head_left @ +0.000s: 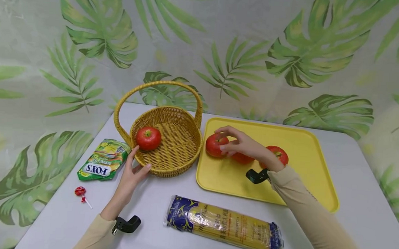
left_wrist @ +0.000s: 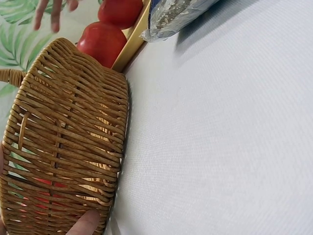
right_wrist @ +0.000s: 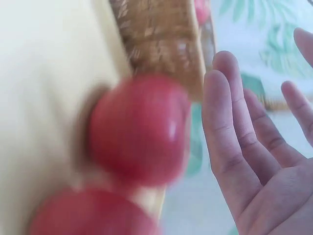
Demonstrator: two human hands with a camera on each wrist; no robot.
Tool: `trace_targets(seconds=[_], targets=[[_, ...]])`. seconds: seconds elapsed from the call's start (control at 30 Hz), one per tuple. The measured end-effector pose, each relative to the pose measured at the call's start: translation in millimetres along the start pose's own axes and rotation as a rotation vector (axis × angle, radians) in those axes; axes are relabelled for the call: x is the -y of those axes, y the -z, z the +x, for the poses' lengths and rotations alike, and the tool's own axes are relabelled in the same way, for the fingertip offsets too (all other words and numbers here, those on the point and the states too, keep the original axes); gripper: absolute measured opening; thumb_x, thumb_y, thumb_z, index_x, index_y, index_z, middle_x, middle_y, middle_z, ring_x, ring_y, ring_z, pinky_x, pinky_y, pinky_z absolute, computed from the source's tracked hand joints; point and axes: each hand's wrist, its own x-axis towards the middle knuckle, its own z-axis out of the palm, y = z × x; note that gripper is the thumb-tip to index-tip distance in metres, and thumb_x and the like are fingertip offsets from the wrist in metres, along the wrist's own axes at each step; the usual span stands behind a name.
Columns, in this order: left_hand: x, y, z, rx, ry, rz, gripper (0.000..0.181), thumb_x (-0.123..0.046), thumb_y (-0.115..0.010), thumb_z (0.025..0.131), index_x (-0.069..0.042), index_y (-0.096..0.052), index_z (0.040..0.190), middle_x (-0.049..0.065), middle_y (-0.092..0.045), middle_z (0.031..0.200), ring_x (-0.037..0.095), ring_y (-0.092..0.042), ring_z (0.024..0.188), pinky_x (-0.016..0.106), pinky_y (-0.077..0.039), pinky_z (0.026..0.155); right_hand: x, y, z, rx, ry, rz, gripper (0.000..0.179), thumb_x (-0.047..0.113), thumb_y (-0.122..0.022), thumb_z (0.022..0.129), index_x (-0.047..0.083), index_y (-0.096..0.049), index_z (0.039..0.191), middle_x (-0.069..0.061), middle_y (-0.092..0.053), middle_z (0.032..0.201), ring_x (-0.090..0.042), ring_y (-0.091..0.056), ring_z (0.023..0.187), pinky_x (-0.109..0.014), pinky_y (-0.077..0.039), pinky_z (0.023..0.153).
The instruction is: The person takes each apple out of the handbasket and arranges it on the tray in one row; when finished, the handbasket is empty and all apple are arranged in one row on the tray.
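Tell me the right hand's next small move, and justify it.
Probably curl the right hand round the leftmost tray tomato: in the right wrist view its fingers are extended and show a gap from that tomato. The left hand touches the basket, where another tomato lies with bare wicker beside it.

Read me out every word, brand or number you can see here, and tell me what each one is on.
"FOX'S": on the green bag.
"SPRING TE", its ending unclear: also on the green bag.
"Pasta", in script, the word before it unclear: on the pasta pack.
"SPAGHETTI": also on the pasta pack.
Too small or blurred: the pack's Chinese characters and remaining print, and the bag's small lettering. No number reads clearly.
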Motion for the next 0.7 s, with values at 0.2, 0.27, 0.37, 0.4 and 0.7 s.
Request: trace_targets(seconds=[0.2, 0.27, 0.37, 0.4, 0.7], targets=[[1.2, -0.1, 0.8, 0.001, 0.001, -0.003, 0.074, -0.015, -0.058, 0.097, -0.022, -0.012, 0.154, 0.008, 0.004, 0.157, 0.045, -0.023, 0.135, 0.017, -0.046, 0.085, 12, -36, 57.0, 0.094, 0.035, 0.002, 0.051, 0.013, -0.061, 0.094, 0.011, -0.040, 0.141, -0.020, -0.043, 0.134, -0.040, -0.062, 0.094, -0.053, -0.052, 0.078], [1.8, -0.1, 1.1, 0.003, 0.003, -0.003, 0.074, -0.016, -0.058, 0.097, -0.022, -0.012, 0.154, 0.008, 0.004, 0.157, 0.045, -0.023, 0.135, 0.018, -0.046, 0.085, 16, -46, 73.7, 0.110, 0.030, 0.011, 0.052, 0.013, -0.061, 0.094, 0.012, -0.040, 0.141, -0.017, -0.043, 0.133, -0.042, -0.061, 0.097, -0.055, -0.051, 0.080], [2.0, 0.0, 1.4, 0.004, 0.009, -0.010, 0.074, -0.016, -0.059, 0.097, -0.023, -0.012, 0.154, 0.007, 0.003, 0.157, 0.044, -0.024, 0.135, 0.021, -0.046, 0.087, 21, -60, 95.1, 0.125, 0.019, 0.019, 0.054, 0.014, -0.061, 0.094, 0.013, -0.038, 0.142, -0.014, -0.043, 0.135, -0.043, -0.059, 0.101, -0.054, -0.051, 0.081], [2.0, 0.0, 1.4, 0.005, 0.011, -0.007, 0.074, -0.016, -0.058, 0.097, -0.023, -0.012, 0.154, 0.007, 0.003, 0.157, 0.043, -0.024, 0.135, 0.023, -0.046, 0.088, 22, -64, 101.6, 0.127, 0.018, 0.024, 0.054, 0.015, -0.061, 0.094, 0.014, -0.038, 0.143, -0.014, -0.043, 0.135, -0.044, -0.059, 0.102, -0.055, -0.051, 0.082], [2.0, 1.6, 2.2, 0.006, 0.017, -0.001, 0.074, -0.017, -0.058, 0.097, -0.023, -0.011, 0.154, 0.008, 0.003, 0.157, 0.044, -0.023, 0.135, 0.039, -0.043, 0.097, 32, -89, 143.6, 0.118, -0.029, 0.115, 0.055, 0.013, -0.062, 0.093, 0.013, -0.038, 0.143, -0.024, -0.037, 0.139, -0.049, -0.057, 0.101, -0.057, -0.050, 0.082]])
